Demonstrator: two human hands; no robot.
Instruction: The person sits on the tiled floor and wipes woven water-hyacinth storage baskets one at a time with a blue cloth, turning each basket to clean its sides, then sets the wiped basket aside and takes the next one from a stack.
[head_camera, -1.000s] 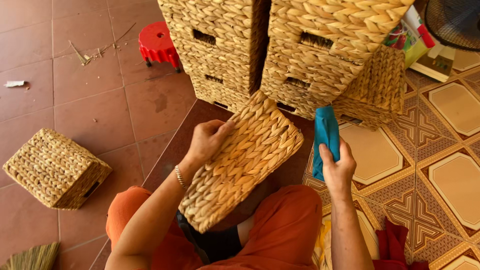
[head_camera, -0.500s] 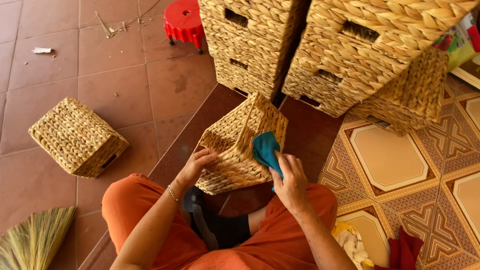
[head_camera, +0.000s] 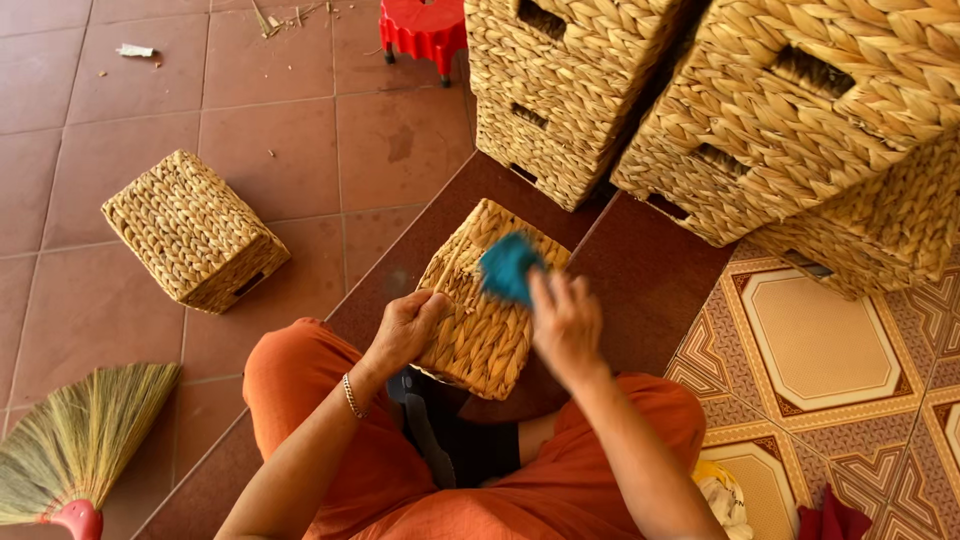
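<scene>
A small woven straw basket rests on my lap, over orange trousers. My left hand grips its left side and holds it steady. My right hand holds a blue brush-like tool against the top of the basket; the tool is blurred, so its exact shape is unclear. Both of my forearms reach in from the bottom of the view.
Stacks of woven baskets fill the upper right. Another basket lies overturned on the red tile floor at left. A straw broom lies at bottom left, a red plastic stool stands at the top. Patterned tiles lie at right.
The basket has been turned from a broad side to a narrower end and lowered on my lap. My right hand has brought the blue tool onto the basket.
</scene>
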